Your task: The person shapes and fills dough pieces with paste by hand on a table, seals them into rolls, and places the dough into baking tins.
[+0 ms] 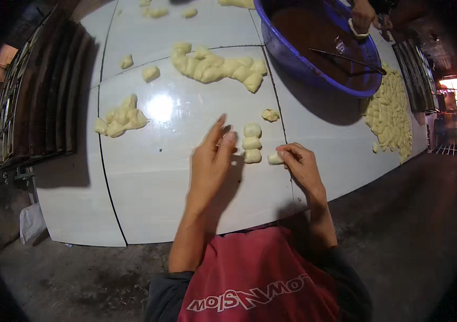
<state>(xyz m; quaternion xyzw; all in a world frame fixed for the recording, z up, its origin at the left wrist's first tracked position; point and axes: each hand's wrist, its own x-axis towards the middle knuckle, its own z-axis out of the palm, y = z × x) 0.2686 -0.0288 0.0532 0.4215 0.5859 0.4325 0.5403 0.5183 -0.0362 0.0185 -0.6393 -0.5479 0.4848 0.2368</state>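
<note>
Pale yellow dough piece sits pinched in the right hand; the left hand, fingers spread flat, rests beside three stacked dough lumps.

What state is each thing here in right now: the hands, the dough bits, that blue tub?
Left hand: open, fingers flat beside the row.
Right hand: pinching a small dough piece.
Row of three pieces: shaped, lined up, touching.
Big dough heap: lumpy, clumped together.
Small heap: loose lumps.
Blue tub: holds dark brown liquid, a utensil leaning inside.
Batch at right: packed close.
</note>
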